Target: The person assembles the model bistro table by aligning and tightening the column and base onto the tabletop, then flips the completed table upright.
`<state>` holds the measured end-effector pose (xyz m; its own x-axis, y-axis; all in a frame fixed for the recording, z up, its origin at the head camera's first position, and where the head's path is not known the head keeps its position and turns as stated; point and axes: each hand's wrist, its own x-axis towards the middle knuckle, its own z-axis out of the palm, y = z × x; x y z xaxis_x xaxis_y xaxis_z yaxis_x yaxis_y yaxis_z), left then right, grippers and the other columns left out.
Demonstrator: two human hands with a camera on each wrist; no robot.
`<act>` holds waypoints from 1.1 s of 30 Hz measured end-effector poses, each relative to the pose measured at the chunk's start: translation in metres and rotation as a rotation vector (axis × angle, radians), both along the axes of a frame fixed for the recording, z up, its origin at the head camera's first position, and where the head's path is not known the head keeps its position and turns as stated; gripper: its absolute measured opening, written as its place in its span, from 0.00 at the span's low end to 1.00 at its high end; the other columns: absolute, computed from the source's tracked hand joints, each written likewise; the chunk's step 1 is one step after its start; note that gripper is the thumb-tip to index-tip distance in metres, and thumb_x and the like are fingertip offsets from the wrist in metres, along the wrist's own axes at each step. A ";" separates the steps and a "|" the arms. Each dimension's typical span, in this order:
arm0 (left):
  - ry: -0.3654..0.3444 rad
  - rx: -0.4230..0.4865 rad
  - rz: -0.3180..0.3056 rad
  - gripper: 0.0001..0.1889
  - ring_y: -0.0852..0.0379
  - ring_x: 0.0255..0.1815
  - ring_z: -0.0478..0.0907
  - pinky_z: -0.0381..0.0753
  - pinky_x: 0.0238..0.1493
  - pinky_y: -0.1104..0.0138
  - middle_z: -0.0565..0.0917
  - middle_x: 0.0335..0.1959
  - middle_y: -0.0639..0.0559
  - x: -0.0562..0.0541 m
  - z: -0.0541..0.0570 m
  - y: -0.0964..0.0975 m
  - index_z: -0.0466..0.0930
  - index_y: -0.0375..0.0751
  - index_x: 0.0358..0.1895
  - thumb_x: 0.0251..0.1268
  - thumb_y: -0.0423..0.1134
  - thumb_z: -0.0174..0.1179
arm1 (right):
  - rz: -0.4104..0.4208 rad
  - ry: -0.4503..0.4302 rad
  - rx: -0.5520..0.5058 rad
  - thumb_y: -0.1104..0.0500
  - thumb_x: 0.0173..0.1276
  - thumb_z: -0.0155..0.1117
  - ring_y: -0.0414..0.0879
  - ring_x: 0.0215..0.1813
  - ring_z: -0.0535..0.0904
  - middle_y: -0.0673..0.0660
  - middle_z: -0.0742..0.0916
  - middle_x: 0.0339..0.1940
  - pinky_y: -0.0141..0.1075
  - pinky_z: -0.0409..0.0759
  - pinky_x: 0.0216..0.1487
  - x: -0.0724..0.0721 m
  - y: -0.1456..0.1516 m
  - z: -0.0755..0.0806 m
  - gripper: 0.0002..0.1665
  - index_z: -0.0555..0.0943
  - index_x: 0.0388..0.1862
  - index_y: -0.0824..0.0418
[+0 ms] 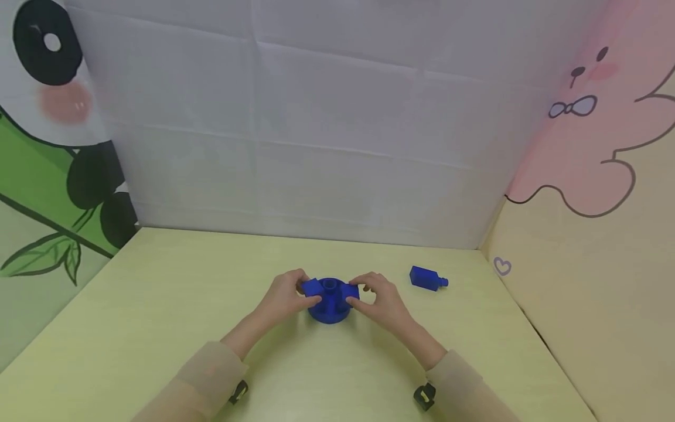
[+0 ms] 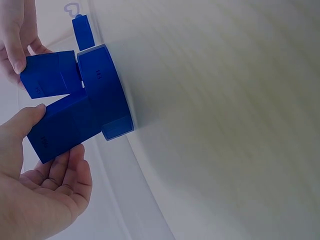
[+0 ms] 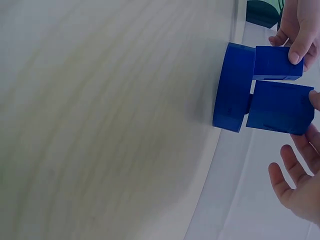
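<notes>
A round blue base [image 1: 329, 316] with a raised hollow hub in its middle stands on the table. My left hand [image 1: 285, 296] pinches a blue block [image 2: 65, 127] between thumb and fingers at the base's left side. On the opposite side my right hand [image 1: 384, 299] grips a second blue block [image 3: 281, 107] by its outer end. Both blocks rise from the base side by side. A short narrow neck shows between the right block and the base in the right wrist view. How the left block meets the base is hidden.
A third blue block [image 1: 424, 278] with a narrow ridged neck lies on its side on the table [image 1: 174, 316], to the right of the base. A white sheet [image 1: 332, 129] hangs behind the table, and printed panels [image 1: 590, 246] stand along both sides.
</notes>
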<state>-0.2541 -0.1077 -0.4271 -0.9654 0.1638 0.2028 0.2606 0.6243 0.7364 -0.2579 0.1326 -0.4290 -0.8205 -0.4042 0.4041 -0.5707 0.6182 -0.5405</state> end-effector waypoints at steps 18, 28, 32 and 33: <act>-0.003 -0.002 -0.015 0.16 0.57 0.30 0.74 0.73 0.29 0.68 0.79 0.28 0.53 -0.005 -0.002 0.000 0.77 0.39 0.34 0.47 0.42 0.73 | -0.006 -0.027 -0.004 0.48 0.56 0.72 0.49 0.44 0.76 0.53 0.82 0.47 0.41 0.78 0.43 0.003 -0.007 0.004 0.27 0.77 0.52 0.57; -0.002 -0.009 -0.022 0.16 0.57 0.31 0.75 0.74 0.29 0.68 0.80 0.29 0.53 -0.008 -0.005 -0.001 0.77 0.40 0.34 0.47 0.42 0.73 | 0.414 0.088 0.128 0.71 0.58 0.59 0.51 0.69 0.63 0.55 0.72 0.68 0.53 0.64 0.64 -0.013 0.010 0.007 0.33 0.70 0.65 0.58; 0.001 -0.010 -0.022 0.16 0.57 0.30 0.75 0.74 0.29 0.69 0.80 0.29 0.52 -0.008 -0.006 -0.002 0.77 0.39 0.34 0.47 0.42 0.73 | 0.484 0.110 0.191 0.78 0.54 0.53 0.53 0.69 0.64 0.56 0.73 0.67 0.52 0.63 0.66 -0.019 0.009 0.010 0.36 0.72 0.64 0.59; 0.003 -0.010 -0.022 0.16 0.58 0.30 0.75 0.74 0.28 0.69 0.80 0.29 0.52 -0.008 -0.006 -0.002 0.77 0.39 0.34 0.47 0.42 0.73 | 0.490 0.104 0.201 0.79 0.54 0.52 0.54 0.69 0.64 0.55 0.74 0.66 0.52 0.63 0.66 -0.020 0.009 0.010 0.36 0.72 0.63 0.59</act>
